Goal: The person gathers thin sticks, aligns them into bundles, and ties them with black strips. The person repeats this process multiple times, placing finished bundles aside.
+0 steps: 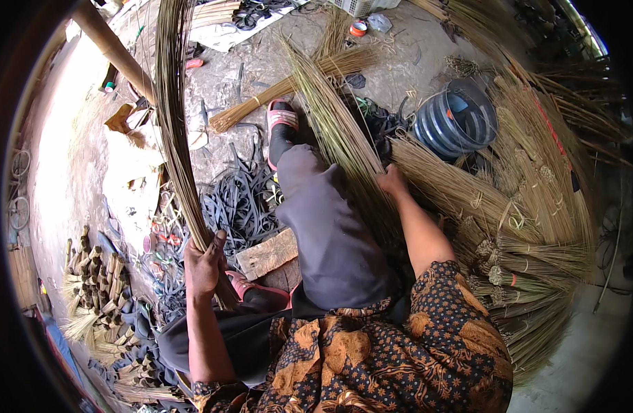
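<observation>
My left hand (pixel 204 267) is closed around a long bundle of thin brown broom sticks (pixel 173 117). The bundle stands nearly upright, its lower end by my folded leg and its upper end beyond the top of the view. Beside my outstretched leg lies a loose greenish bundle of sticks (pixel 334 127). On its near part, my right hand (pixel 392 182) is closed, its fingers partly hidden. Next to that hand rests another brown stick bundle (pixel 454 180).
Tied stick bundles (pixel 537 165) are heaped at the right, by a dark ribbed bucket (pixel 444 120). Black rubber strips (pixel 237 199) and a wooden block (pixel 268 253) lie before me. A pole (pixel 113 48) slants at upper left, above short bound bundles (pixel 96 275).
</observation>
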`<state>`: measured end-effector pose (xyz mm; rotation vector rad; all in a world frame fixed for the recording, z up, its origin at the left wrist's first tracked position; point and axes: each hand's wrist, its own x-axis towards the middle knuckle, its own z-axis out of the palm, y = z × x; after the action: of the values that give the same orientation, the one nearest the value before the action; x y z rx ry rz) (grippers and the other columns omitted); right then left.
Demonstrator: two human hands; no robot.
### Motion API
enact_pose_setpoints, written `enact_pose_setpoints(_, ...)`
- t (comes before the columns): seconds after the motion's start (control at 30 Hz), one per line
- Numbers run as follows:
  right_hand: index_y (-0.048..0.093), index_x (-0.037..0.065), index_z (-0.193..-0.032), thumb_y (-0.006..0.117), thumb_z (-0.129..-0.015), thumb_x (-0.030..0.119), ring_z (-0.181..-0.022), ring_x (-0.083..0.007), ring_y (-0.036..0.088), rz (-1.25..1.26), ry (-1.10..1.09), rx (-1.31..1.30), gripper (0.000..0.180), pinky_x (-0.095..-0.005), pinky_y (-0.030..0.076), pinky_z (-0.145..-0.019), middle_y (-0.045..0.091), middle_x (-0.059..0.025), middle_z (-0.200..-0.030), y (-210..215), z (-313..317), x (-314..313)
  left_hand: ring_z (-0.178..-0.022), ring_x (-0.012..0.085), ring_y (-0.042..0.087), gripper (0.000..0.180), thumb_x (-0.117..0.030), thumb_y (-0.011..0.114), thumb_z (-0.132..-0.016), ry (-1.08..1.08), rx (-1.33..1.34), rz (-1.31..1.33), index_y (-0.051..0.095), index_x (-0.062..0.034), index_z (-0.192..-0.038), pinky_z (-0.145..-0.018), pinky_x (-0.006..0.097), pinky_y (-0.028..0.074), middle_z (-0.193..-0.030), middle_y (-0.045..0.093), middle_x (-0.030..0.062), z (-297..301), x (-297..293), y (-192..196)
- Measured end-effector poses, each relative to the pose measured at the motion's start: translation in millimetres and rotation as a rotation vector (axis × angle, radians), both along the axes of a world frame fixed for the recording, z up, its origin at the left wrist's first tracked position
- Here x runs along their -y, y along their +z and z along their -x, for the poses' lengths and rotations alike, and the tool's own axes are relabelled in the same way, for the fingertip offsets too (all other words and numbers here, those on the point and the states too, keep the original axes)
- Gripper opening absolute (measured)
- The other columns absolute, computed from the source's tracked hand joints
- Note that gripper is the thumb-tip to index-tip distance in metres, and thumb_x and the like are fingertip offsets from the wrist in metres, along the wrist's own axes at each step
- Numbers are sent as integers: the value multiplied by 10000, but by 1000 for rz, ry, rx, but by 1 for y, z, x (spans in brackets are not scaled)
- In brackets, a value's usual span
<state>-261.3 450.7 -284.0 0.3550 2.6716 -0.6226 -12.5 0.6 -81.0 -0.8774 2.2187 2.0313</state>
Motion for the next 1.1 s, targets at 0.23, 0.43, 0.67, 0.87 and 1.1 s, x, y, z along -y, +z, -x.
enact_pose_setpoints(0.23,598,1,-1164,604,-927,305,-1120,-474,647,-85,95,-270,386,-559,514,-925,686,-297,-1168,-24,3,-13,-437,73,476,375,-313,749,-986,2,-36,-11,531,-125,-746,-427,248,367,-547,494,-37,-5,2,5)
enact_pose_setpoints(0.43,585,56,-1149,544,-1018,315,-1038,-513,643,-33,150,-423,293,-596,499,-858,694,-288,-1081,-9,-7,-10,-446,82,492,335,-315,748,-985,35,-43,-62,549,-119,-800,-434,258,394,-559,489,-37,-9,5,5)
enact_pose_setpoints(0.67,622,35,-1181,563,-1023,326,-1035,-509,645,12,159,-360,337,-570,497,-872,690,-300,-1075,59,-24,15,-451,79,491,334,-296,752,-985,102,-87,-115,540,-114,-801,-436,249,394,-573,508,-31,-11,2,12)
enact_pose_setpoints(0.87,683,0,-1101,598,-1025,348,-883,-391,702,161,78,-444,366,-491,517,-818,715,-235,-946,129,-33,33,-454,87,498,351,-304,747,-988,117,-113,-184,534,-119,-780,-440,258,405,-583,521,-24,-13,0,19)
enact_pose_setpoints(1.1,602,94,-1284,455,-1132,286,-486,-4,393,817,-27,-388,285,-162,330,-364,473,30,-736,293,-61,78,-478,106,491,316,-279,721,-1004,113,-193,-421,527,-114,-816,-457,265,414,-615,511,-9,-13,-5,29)
